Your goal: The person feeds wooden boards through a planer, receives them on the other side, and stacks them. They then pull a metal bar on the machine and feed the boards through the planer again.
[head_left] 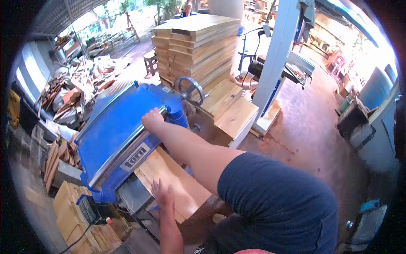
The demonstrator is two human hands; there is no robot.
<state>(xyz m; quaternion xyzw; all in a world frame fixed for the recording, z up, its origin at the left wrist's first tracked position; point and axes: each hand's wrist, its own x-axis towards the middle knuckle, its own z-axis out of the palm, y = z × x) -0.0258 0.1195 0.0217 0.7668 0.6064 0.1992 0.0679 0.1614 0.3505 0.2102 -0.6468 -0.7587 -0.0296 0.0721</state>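
Pale wooden board (178,177), apparently being fed, is pressed lightly by splayed left hand (163,194), level support seemingly needed; chrome bar (123,152) is clasped by right hand (153,120).

Machine (112,120): blue hood, dusty on top, left of centre; white label plate on the near face, dark lettering. Bright metal bar (120,155) along the near edge, running near-left to far-right. Spoked handwheel (191,90) at its far right. Board (182,178): pale wood, long, lying flat; far end hidden beneath the hood, near end projecting toward near right, surface catching light.
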